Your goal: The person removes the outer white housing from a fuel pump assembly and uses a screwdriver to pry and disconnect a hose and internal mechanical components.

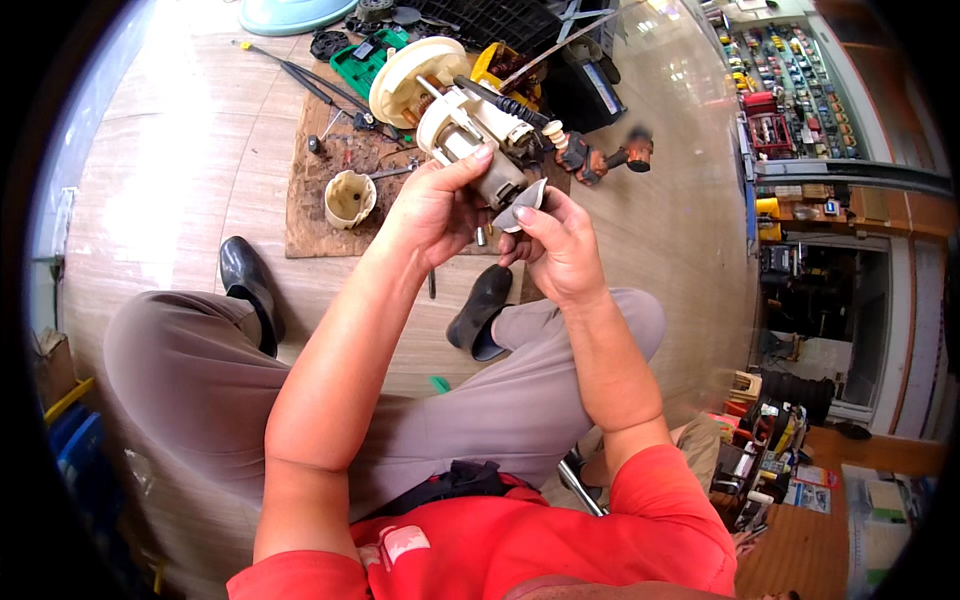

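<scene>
Above the wooden board, my left hand (436,208) is wrapped round the lower body of a fuel pump assembly (455,140), its thumb lying along the pump. The assembly is cream plastic, tilted, with a wide round flange (400,88) at its far end. At the near end, my right hand (562,240) pinches a thin grey curved piece (524,207), which looks like a strainer, between thumb and fingers. That piece touches or sits very close to the pump's end; I cannot tell whether it is attached. A cream plastic cup (350,200) stands on the board, left of my hands.
Loose tools and small parts lie on the stained wooden board (305,232). Beyond it are a green case (362,70), a yellow bin (490,66) and a black crate (480,22). An orange and black power tool (582,160) lies right. My shoes (482,308) flank the near side.
</scene>
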A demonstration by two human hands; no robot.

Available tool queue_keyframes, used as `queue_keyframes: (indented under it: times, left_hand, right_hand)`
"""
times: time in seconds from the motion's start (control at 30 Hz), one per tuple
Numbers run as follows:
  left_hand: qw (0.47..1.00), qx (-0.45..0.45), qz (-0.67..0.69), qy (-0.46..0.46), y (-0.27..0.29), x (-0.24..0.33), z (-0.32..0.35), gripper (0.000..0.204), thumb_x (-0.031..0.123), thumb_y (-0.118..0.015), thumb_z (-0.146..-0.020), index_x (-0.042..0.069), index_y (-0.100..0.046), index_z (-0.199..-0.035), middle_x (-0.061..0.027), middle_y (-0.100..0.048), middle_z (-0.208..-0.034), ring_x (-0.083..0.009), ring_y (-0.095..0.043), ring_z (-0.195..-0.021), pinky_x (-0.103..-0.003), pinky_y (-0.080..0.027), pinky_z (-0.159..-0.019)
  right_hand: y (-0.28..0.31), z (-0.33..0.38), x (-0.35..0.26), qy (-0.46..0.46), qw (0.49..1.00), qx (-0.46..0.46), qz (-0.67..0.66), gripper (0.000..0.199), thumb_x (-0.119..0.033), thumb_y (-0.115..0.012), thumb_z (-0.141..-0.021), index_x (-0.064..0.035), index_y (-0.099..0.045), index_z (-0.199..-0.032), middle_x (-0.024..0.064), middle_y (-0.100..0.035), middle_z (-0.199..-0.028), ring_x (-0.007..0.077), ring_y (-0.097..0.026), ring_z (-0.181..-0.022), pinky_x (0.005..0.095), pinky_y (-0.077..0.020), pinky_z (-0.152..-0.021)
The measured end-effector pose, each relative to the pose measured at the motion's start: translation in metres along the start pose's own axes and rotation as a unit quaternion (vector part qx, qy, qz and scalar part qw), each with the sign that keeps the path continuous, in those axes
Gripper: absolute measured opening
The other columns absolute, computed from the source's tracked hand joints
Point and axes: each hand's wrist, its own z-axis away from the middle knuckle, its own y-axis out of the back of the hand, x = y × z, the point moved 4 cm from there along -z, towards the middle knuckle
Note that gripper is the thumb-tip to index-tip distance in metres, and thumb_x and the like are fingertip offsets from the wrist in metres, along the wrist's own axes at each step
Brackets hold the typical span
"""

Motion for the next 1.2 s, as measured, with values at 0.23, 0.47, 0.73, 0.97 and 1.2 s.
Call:
queue_keyframes:
  times: [0.23,0.47,0.73,0.97,1.2]
  left_hand:
    - [0.999,-0.004,-0.009,-0.04,-0.003,0.0,-0.001,0.028,0.016,-0.065,-0.091,0.003,-0.058,-0.115,-0.0101,-0.068,-0.098,-0.0207,-0.066,-0.086,-0.034,-0.053,-0.075]
    - [0.984,0.05,-0.135,-0.101,-0.003,-0.009,-0.007,0.026,0.013,-0.071,-0.086,0.002,-0.063,-0.108,-0.006,-0.068,-0.093,-0.0141,-0.063,-0.081,-0.03,-0.051,-0.071]
    - [0.997,0.029,-0.073,-0.005,0.003,-0.011,-0.021,0.029,0.018,-0.067,-0.09,0.001,-0.057,-0.112,-0.0076,-0.065,-0.096,-0.0188,-0.064,-0.084,-0.034,-0.053,-0.075]
    - [0.998,-0.056,-0.001,0.031,0.025,-0.011,-0.04,0.03,0.021,-0.066,-0.091,0.002,-0.057,-0.112,-0.0095,-0.066,-0.091,-0.0204,-0.065,-0.077,-0.035,-0.054,-0.066]
    - [0.987,-0.077,0.144,0.003,0.045,-0.011,-0.052,0.031,0.02,-0.06,-0.093,0.002,-0.054,-0.118,-0.0129,-0.065,-0.105,-0.0225,-0.066,-0.087,-0.037,-0.056,-0.073]
  right_hand:
    - [-0.001,-0.001,0.0,-0.012,1.0,-0.017,0.01,0.03,-0.013,-0.064,-0.09,0.0001,-0.048,-0.111,0.0108,-0.063,-0.09,0.0189,-0.066,-0.068,0.0326,-0.0582,-0.057]
    - [-0.003,0.001,0.008,-0.013,0.999,0.034,0.023,0.036,-0.018,-0.063,-0.091,-0.0033,-0.043,-0.117,0.0116,-0.06,-0.096,0.0199,-0.065,-0.069,0.0333,-0.0584,-0.057]
    - [0.006,-0.002,-0.002,0.0,0.989,0.023,0.146,0.028,-0.015,-0.063,-0.091,0.002,-0.046,-0.106,0.0107,-0.06,-0.085,0.0183,-0.065,-0.064,0.0295,-0.0566,-0.053]
    - [0.007,-0.014,0.013,0.038,0.988,0.047,0.142,0.041,-0.019,-0.067,-0.091,0.003,-0.042,-0.114,0.011,-0.06,-0.088,0.0181,-0.065,-0.067,0.031,-0.0579,-0.056]
    - [0.003,-0.035,0.023,0.031,0.987,0.048,0.151,0.045,-0.019,-0.07,-0.088,0.0013,-0.039,-0.114,0.0143,-0.062,-0.088,0.0218,-0.066,-0.069,0.0338,-0.0594,-0.057]
